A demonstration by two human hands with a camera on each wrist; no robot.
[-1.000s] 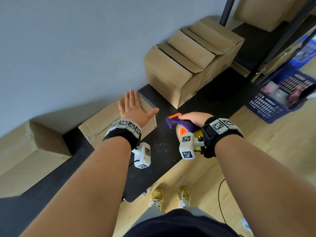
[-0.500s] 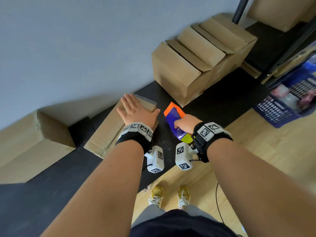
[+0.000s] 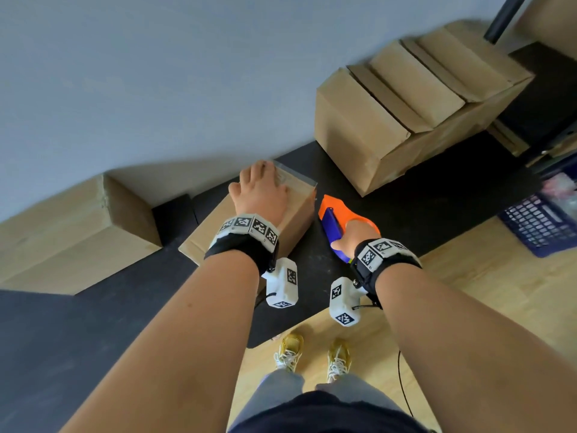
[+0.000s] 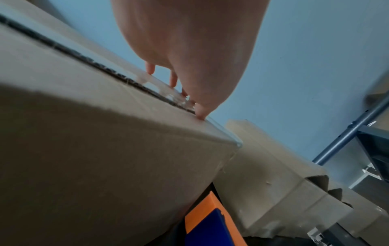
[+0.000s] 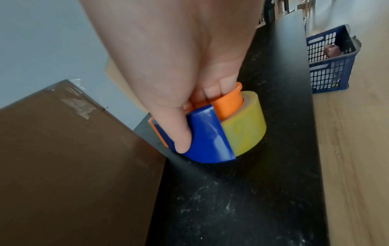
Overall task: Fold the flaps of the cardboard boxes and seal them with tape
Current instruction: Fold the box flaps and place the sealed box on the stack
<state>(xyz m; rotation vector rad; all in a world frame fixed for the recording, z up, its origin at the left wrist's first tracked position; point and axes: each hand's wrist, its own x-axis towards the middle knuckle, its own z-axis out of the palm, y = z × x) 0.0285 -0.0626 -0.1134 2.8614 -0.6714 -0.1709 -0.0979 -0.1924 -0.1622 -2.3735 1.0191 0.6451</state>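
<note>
A small cardboard box (image 3: 215,226) lies on the black bench, its top seam covered with clear tape (image 4: 166,93). My left hand (image 3: 260,195) lies flat on its top, fingertips (image 4: 201,114) pressing the tape near the far edge. My right hand (image 3: 356,234) grips an orange and blue tape dispenser (image 3: 332,218) with a yellowish roll (image 5: 244,124), held down at the bench right beside the box's right side (image 5: 73,166).
A row of cardboard boxes (image 3: 406,114) with loose flaps stands at the back right. Another large box (image 3: 62,232) sits at the left. A blue plastic crate (image 3: 543,220) is on the wooden floor to the right, near a dark shelf post (image 3: 502,17).
My right hand brought the dispenser forward and down to the bench beside the box. My left hand slid farther along the box top toward its far edge.
</note>
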